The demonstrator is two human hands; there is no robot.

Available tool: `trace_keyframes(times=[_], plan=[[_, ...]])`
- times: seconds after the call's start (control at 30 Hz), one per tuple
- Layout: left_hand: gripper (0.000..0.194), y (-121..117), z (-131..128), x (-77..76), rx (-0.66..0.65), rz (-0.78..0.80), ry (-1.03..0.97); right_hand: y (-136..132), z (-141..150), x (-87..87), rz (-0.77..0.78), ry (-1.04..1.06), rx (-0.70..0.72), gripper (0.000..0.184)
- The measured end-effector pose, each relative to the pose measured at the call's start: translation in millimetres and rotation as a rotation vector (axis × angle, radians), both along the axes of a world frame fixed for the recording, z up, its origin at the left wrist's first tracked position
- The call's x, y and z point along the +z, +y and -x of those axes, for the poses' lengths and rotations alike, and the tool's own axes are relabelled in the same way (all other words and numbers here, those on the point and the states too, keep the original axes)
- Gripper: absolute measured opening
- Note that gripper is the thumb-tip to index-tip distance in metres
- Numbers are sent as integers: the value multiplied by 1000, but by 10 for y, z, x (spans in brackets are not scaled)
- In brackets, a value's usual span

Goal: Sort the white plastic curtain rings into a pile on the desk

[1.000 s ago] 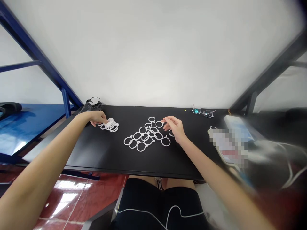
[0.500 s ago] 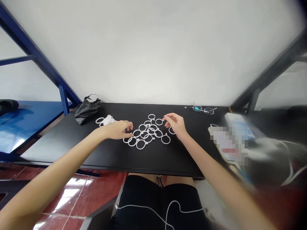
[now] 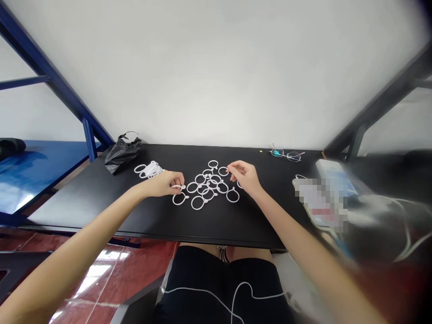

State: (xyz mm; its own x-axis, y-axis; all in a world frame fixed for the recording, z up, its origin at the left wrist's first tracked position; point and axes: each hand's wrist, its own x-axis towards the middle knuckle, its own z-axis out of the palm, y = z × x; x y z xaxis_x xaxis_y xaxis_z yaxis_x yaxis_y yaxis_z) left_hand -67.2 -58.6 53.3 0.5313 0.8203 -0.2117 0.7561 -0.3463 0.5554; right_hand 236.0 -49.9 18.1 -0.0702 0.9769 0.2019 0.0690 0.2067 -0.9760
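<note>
Several white plastic curtain rings (image 3: 205,201), each with a small eyelet, lie loosely overlapping on the black table (image 3: 162,218). At the left side of this spread, my left hand (image 3: 168,183) has its fingers closed on one curtain ring (image 3: 183,187). My right hand (image 3: 245,174) pinches another curtain ring (image 3: 223,176) by its eyelet side, at the right of the spread. Partly hidden behind my right hand is a further ring. Beyond my left wrist sits a bunch of white rings (image 3: 152,169), packed close together.
A crumpled black plastic bag (image 3: 123,153) rests at the back left. Eyeglasses (image 3: 293,156) lie near the wall. To the right are a white box (image 3: 334,173), a blurred-out phone-like object (image 3: 317,204) and pale cables. A white cable (image 3: 202,291) crosses my lap.
My left hand has moved slightly down onto the spread and closed on a curtain ring, drawing it up. My right hand has barely shifted left, still pinching its ring.
</note>
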Motion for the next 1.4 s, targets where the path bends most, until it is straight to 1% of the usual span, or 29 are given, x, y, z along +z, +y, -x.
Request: trace_keyframes(times=[0.07, 0.13, 0.2, 0.27, 0.33, 0.37, 0.43, 0.5, 0.57, 0.63, 0.7, 0.77, 0.83, 0.93, 1.0, 1.07, 1.13, 1.2, 1.3, 1.4], plan=[[19, 28, 46, 56, 58, 17, -69, 3, -2, 1, 1, 0, -1, 23], [22, 39, 77, 129, 83, 104, -139, -3, 0, 8, -2, -1, 0, 23], [23, 33, 90, 176, 39, 212, -171, -15, 3, 19, -5, -8, 0, 23], [21, 16, 85, 156, -52, 242, -150, -29, 8, 31, 2, -24, 1, 24], [17, -8, 65, 69, -110, 146, -101, -38, 11, 38, 10, -38, -2, 24], [15, -21, 53, 13, -108, 68, -80, -40, 12, 40, 15, -41, -3, 24], [14, -44, 26, -88, -59, -85, -48, -37, 12, 40, 18, -36, -6, 23], [17, -52, 1, -137, -11, -133, -10, -30, 10, 36, 13, -29, -10, 23], [15, -35, -20, -118, -14, -93, 33, -21, 7, 29, 4, -26, -15, 23], [10, 14, -44, -57, -59, -43, 28, -13, 4, 21, -3, -25, -16, 23], [11, 90, -80, 2, -106, -14, -41, -6, 1, 11, -6, -22, -13, 23], [16, 178, -134, 22, -136, 0, -111, 0, -2, 3, -7, -19, -14, 22], [16, 257, -203, -8, -149, -25, -125, 4, -5, 0, -4, -19, -17, 21], [10, 330, -295, -105, -126, -141, -64, 5, -8, 7, -4, -16, -21, 20], [7, 346, -329, -152, -92, -183, -8, 4, -7, 16, -8, -10, -22, 20], [10, 344, -340, -146, -70, -140, 8, 2, -4, 21, -13, -7, -24, 20], [10, 335, -344, -87, -79, -58, -28, 0, 0, 20, -14, -9, -25, 20], [9, 327, -361, -4, -114, 4, -91, -2, 1, 13, -13, -12, -23, 21], [9, 322, -435, 60, -155, 56, -147, -1, -1, -1, -16, -22, -18, 21], [11, 319, -547, -5, -151, 2, -98, 7, -7, -13, -19, -32, -20, 23]])
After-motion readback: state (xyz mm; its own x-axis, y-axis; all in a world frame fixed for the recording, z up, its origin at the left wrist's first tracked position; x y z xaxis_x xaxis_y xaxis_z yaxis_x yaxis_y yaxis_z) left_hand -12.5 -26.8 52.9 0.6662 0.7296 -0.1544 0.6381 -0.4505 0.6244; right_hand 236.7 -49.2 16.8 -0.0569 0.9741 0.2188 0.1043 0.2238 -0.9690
